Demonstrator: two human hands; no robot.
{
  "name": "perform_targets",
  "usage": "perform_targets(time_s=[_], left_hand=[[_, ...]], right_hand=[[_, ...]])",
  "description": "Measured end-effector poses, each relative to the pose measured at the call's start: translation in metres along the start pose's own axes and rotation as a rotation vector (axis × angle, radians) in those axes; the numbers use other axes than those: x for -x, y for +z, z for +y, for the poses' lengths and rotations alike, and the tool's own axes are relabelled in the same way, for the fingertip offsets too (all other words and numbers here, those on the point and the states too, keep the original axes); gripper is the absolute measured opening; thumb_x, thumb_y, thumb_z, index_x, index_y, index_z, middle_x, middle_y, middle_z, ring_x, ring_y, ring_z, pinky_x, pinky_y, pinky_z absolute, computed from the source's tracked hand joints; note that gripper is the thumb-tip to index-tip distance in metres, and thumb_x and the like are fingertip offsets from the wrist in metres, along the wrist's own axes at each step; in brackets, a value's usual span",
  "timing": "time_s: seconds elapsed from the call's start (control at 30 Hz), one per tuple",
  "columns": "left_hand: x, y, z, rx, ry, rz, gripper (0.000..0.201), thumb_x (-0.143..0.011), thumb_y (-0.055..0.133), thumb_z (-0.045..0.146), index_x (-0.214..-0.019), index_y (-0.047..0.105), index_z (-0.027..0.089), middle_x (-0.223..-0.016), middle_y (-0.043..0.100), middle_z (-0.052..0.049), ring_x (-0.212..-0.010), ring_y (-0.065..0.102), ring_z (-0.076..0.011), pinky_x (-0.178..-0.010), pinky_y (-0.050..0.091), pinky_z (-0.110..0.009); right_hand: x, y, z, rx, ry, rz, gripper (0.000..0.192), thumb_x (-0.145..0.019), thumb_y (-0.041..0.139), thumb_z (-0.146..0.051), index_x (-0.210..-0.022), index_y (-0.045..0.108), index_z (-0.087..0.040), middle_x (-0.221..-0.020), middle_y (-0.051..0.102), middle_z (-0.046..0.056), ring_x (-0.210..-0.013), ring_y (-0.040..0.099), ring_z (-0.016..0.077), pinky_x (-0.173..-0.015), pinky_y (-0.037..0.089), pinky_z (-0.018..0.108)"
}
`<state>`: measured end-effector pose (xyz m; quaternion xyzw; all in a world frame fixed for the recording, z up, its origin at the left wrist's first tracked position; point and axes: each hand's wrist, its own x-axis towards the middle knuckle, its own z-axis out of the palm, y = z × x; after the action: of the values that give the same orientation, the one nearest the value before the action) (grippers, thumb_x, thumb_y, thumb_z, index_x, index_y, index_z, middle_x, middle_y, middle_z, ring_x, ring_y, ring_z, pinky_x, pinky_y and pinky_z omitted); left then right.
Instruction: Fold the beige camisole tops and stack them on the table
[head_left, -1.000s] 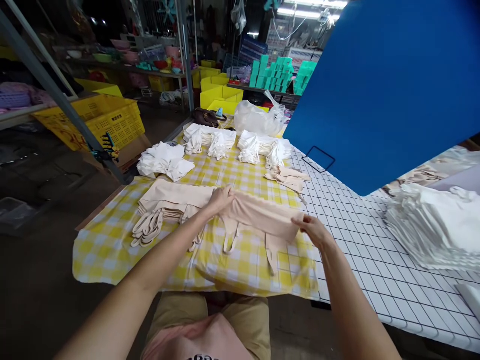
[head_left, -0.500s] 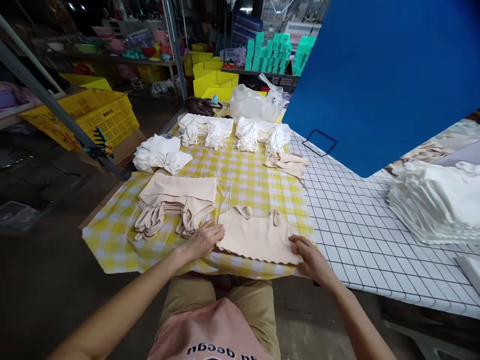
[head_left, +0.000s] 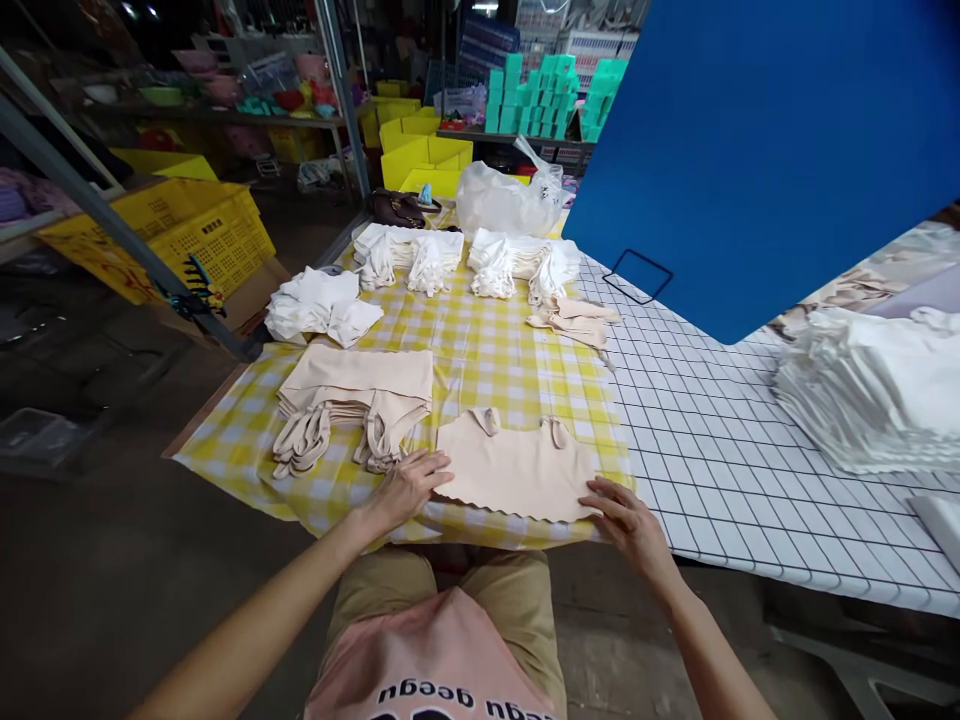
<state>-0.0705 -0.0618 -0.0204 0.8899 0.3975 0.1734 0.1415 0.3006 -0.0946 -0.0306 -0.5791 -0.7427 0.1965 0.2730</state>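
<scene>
A beige camisole top with thin straps and a wavy lower edge lies spread flat at the table's near edge, its straps pointing away from me. My left hand rests on its left side with the fingers stretched out. At the lower right corner, my right hand touches the fabric with its fingers extended and apart. Just left of the top sits a stack of folded beige tops, straps hanging toward me. Farther back on the right lies a small crumpled beige garment.
Two stacks of folded white tops and a white garment heap sit on the yellow checked cloth. A plastic bag stands behind. At right are a large blue board and a white garment pile. A metal post rises at left.
My right hand has eased its hold at the corner, its fingers now straighter and slightly farther out. The left hand stays at the top's left side. The view has shifted slightly.
</scene>
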Motion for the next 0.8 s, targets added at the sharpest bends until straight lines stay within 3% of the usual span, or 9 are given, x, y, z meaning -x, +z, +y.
perform_targets(time_s=[0.13, 0.23, 0.37, 0.47, 0.67, 0.8], left_hand=[[-0.011, -0.021, 0.008, 0.343, -0.225, 0.097, 0.041, -0.072, 0.038, 0.001, -0.097, 0.065, 0.019, -0.104, 0.067, -0.004, -0.101, 0.060, -0.0162, -0.093, 0.045, -0.033], [-0.018, -0.054, 0.013, 0.587, -0.379, 0.235, 0.025, -0.081, 0.041, 0.020, -0.089, 0.065, 0.017, -0.087, 0.068, -0.005, -0.081, 0.063, -0.0169, -0.075, 0.050, -0.028], [-0.007, -0.096, 0.008, 0.704, -0.495, 0.472, 0.030, -0.079, 0.048, 0.042, -0.074, 0.063, 0.016, -0.069, 0.063, -0.003, -0.068, 0.058, -0.0162, -0.064, 0.048, -0.025], [0.018, -0.116, -0.005, 0.710, -0.589, 0.629, 0.031, -0.074, 0.054, 0.046, -0.076, 0.064, 0.017, -0.073, 0.064, -0.003, -0.074, 0.059, -0.0183, -0.068, 0.048, -0.026], [0.078, -0.153, -0.036, 0.649, -0.795, 0.772, 0.046, -0.064, 0.061, 0.059, -0.078, 0.065, 0.016, -0.068, 0.065, -0.004, -0.072, 0.061, -0.0216, -0.065, 0.050, -0.028], [0.093, -0.178, -0.070, 0.697, -0.837, 0.752, 0.053, -0.060, 0.065, 0.060, -0.088, 0.065, 0.014, -0.075, 0.068, -0.005, -0.071, 0.062, -0.0211, -0.062, 0.050, -0.028]], right_hand=[[-0.015, -0.018, -0.027, -0.101, 0.015, 0.086, 0.023, -0.079, 0.051, -0.040, -0.080, 0.070, -0.027, -0.099, 0.067, 0.008, -0.101, 0.058, 0.0276, -0.082, 0.048, 0.044], [-0.032, -0.038, -0.061, -0.212, 0.007, 0.189, 0.021, -0.080, 0.052, -0.040, -0.081, 0.067, -0.026, -0.096, 0.067, 0.008, -0.095, 0.060, 0.0266, -0.080, 0.048, 0.040], [-0.054, -0.051, -0.110, -0.246, -0.092, 0.213, 0.020, -0.083, 0.050, -0.037, -0.082, 0.065, -0.025, -0.083, 0.067, 0.007, -0.076, 0.062, 0.0222, -0.063, 0.048, 0.030], [-0.070, -0.039, -0.142, -0.260, -0.170, 0.183, 0.020, -0.084, 0.048, -0.034, -0.076, 0.063, -0.023, -0.068, 0.064, 0.004, -0.061, 0.059, 0.0180, -0.054, 0.044, 0.026], [-0.103, 0.006, -0.194, -0.347, -0.283, 0.037, 0.026, -0.085, 0.044, -0.031, -0.064, 0.056, -0.022, -0.054, 0.053, -0.001, -0.047, 0.049, 0.0130, -0.046, 0.034, 0.023], [-0.133, 0.040, -0.214, -0.416, -0.277, -0.010, 0.031, -0.085, 0.045, -0.033, -0.056, 0.049, -0.021, -0.052, 0.046, -0.002, -0.046, 0.041, 0.0109, -0.046, 0.030, 0.023]])
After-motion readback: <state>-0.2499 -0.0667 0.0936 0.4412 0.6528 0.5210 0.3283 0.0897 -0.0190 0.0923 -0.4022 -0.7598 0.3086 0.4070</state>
